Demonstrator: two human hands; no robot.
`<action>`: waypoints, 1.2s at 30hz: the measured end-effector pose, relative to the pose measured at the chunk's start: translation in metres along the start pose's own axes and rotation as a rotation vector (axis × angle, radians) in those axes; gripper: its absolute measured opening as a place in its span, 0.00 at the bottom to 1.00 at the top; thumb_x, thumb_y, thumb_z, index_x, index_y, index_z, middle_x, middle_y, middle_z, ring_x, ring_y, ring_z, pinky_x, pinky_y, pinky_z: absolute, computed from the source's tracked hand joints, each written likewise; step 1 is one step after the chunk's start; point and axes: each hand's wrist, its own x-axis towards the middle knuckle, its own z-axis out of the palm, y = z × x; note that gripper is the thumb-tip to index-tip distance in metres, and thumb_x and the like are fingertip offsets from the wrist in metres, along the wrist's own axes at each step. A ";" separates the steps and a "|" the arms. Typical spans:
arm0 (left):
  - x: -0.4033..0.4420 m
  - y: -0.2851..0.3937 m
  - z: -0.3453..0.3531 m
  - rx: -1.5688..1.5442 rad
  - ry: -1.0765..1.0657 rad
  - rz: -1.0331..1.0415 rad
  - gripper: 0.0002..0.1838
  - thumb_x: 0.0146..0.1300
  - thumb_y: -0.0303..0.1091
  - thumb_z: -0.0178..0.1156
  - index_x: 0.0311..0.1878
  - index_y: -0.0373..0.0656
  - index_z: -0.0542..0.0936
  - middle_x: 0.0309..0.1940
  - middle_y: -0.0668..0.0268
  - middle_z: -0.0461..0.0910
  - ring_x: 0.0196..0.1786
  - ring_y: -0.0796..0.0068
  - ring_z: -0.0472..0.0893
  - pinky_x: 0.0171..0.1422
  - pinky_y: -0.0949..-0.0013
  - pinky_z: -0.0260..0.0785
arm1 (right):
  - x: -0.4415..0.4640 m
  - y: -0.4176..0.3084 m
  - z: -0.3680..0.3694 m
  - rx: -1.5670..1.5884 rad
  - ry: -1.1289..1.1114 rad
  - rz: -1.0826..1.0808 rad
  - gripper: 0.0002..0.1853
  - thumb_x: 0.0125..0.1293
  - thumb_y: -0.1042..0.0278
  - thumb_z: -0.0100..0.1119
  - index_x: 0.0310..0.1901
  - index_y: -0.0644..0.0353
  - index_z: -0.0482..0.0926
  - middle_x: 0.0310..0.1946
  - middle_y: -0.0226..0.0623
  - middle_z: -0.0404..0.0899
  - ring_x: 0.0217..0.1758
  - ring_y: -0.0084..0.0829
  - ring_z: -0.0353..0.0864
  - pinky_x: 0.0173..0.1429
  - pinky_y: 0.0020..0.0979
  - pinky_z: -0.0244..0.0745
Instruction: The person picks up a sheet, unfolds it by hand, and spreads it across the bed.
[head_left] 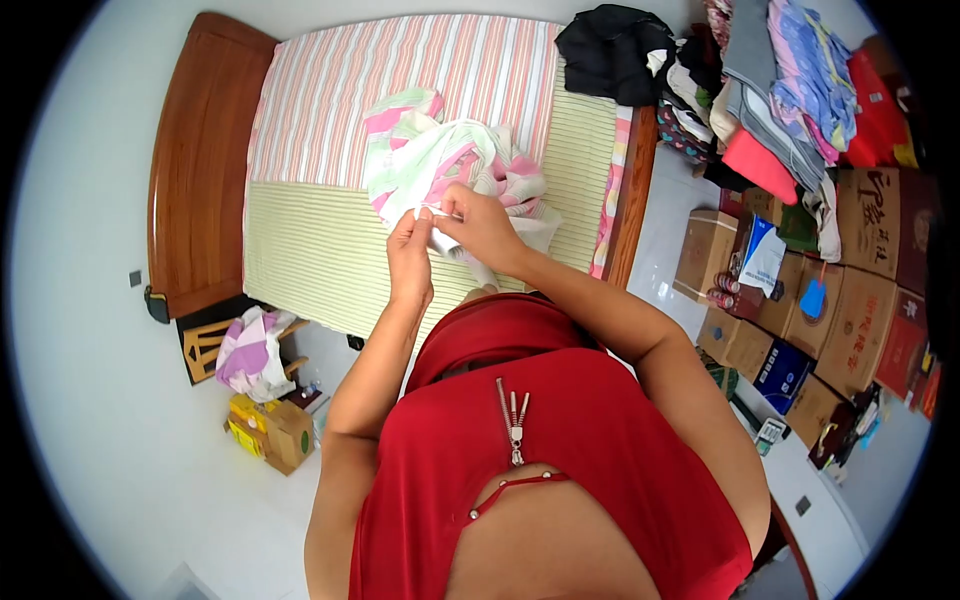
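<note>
A crumpled cover [455,150] in white, pale green and pink lies in a heap on the bed in front of me. My left hand [408,245] pinches a white edge of this cover, with the thumb and fingers pressed together. Close beside it, my right hand [482,228] pinches the same edge, its fingers bent over the cloth. The two sets of fingertips almost meet. The exact bit of cloth between them is partly hidden by the fingers.
The bed carries a striped sheet [320,110] and a green ribbed mat [310,240], with a wooden headboard [205,160] at left. A black garment [615,55] lies at the far right corner. Stacked cardboard boxes [855,330] and folded clothes [770,130] stand right; a chair [205,350] stands lower left.
</note>
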 end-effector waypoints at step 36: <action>-0.138 0.138 -0.215 0.085 0.157 0.589 0.16 0.64 0.41 0.55 0.29 0.36 0.67 0.19 0.54 0.73 0.23 0.62 0.77 0.27 0.65 0.69 | 0.017 0.182 0.007 -0.790 0.591 -0.047 0.04 0.50 0.75 0.54 0.28 0.54 0.76 0.29 0.39 0.74 0.33 0.44 0.75 0.37 0.40 0.69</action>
